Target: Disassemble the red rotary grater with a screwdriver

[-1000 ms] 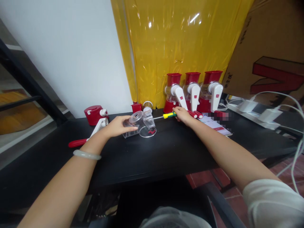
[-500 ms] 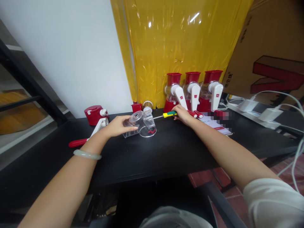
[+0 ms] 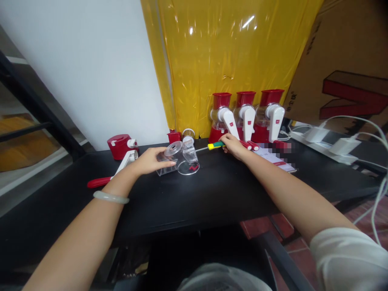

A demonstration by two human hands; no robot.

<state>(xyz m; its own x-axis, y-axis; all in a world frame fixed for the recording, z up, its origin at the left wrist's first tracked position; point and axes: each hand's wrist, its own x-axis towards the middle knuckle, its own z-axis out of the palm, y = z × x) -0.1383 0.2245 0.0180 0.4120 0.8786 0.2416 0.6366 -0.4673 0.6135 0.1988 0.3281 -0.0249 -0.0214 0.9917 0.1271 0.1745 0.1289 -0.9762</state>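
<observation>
My left hand (image 3: 155, 159) grips a clear plastic grater housing (image 3: 188, 166) by its left side, thumb in front, as it lies on its side on the black table. A small red mark shows on its round rim. In my right hand (image 3: 232, 146) is a screwdriver (image 3: 215, 145) with a green and yellow handle, held level. Its shaft points left and its tip reaches the housing's right side; the exact contact is too small to make out. Left of my left hand are a red grater base (image 3: 119, 146) and a white crank with a red handle (image 3: 99, 182).
Three assembled red and white rotary graters (image 3: 247, 117) stand at the back. A red hopper (image 3: 173, 136) and a metal drum (image 3: 188, 135) sit behind the housing. To the right lie a printed sheet (image 3: 274, 157) and a power strip (image 3: 324, 147) with white cables.
Almost nothing differs. My right hand and the screwdriver have shifted very slightly, while the housing and my left hand keep their place.
</observation>
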